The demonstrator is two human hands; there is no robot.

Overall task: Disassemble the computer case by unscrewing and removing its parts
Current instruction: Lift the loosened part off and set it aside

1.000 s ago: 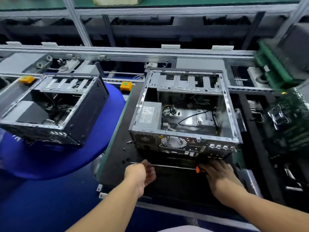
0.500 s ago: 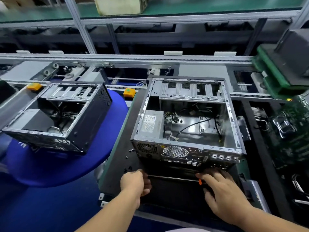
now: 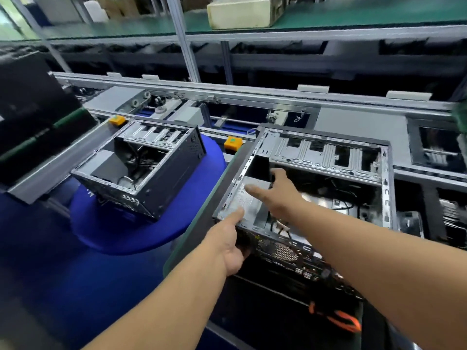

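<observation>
Head view: second case (image 3: pixel 141 170) sits left of computer case (image 3: pixel 326 157).

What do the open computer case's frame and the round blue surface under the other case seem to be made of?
Computer case frame: likely bare sheet steel, dull silver, with stamped ribs and punched slots. Round blue surface: uniform matte blue, possibly a rubber or plastic mat; blur leaves it open.

Open grey computer case (image 3: pixel 326 157): bare metal, a bit shiny.
Round blue mat (image 3: pixel 121 231): soft cloth, matt.
Screwdriver's orange-and-black handle (image 3: pixel 338 319): smooth plastic.
</observation>
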